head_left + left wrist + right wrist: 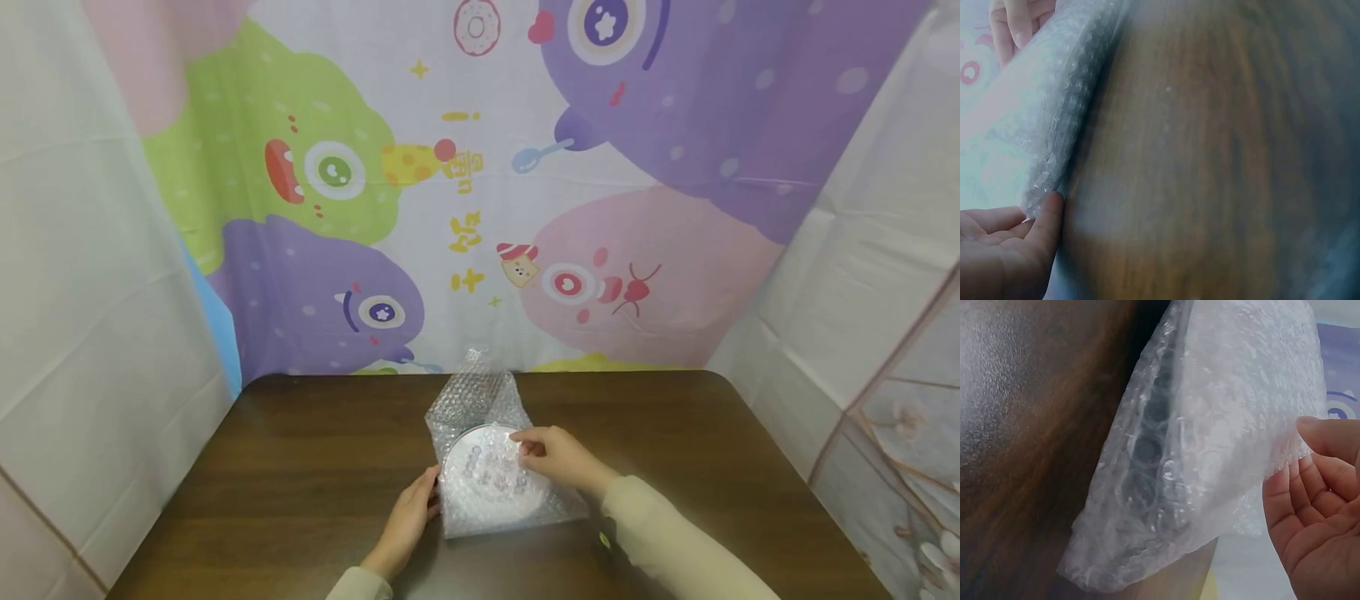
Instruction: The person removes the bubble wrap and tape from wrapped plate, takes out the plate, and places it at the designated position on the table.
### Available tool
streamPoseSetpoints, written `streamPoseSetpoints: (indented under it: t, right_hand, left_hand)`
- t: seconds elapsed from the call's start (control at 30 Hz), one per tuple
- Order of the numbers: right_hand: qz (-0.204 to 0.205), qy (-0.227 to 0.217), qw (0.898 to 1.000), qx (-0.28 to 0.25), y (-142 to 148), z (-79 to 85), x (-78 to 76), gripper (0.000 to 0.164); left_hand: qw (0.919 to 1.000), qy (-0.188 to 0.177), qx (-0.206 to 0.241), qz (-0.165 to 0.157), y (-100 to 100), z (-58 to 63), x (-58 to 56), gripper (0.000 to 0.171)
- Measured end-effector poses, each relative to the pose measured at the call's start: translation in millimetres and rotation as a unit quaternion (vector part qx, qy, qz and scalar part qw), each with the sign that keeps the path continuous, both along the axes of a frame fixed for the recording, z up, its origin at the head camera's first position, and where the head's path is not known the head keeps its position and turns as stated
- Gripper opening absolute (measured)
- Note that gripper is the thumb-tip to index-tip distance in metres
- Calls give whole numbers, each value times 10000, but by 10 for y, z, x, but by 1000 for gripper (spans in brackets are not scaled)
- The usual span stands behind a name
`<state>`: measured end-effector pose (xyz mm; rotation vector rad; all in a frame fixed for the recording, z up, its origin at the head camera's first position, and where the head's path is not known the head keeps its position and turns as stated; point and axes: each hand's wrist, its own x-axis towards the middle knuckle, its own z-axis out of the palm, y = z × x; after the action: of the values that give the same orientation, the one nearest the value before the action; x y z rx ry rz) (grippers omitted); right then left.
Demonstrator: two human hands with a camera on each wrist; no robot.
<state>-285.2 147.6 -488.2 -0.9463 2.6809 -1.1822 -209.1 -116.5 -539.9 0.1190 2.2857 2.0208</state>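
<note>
A clear bubble wrap bag (468, 404) holds a round, flat white thing (487, 483) with a small printed pattern, like a plate. The bag's narrow end points toward the far edge of the table. At its left side, my left hand (408, 517) grips the edge, with the thumb and fingertips at a corner of the wrap in the left wrist view. My right hand (562, 457) reaches over from the right and pinches the wrap near the upper right of the round thing. In the right wrist view, thumb and fingers lie on either side of the film.
The dark wooden table (300, 467) lies under the bag. Behind it hangs a curtain (465, 333) printed with cartoon monsters, and pale cloth walls (112, 292) close in on the left and right.
</note>
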Motion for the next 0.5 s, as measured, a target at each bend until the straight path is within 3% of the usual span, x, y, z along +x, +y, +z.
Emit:
streamPoseSetpoints:
  t: [0.33, 0.5]
  right_hand:
    - [13, -127, 9999, -96, 57, 80, 101, 33]
    - [86, 43, 9999, -132, 117, 103, 134, 28]
  left_hand:
    - [9994, 140, -300, 81, 25, -3, 10, 58]
    - [9984, 191, -515, 134, 24, -13, 14, 60]
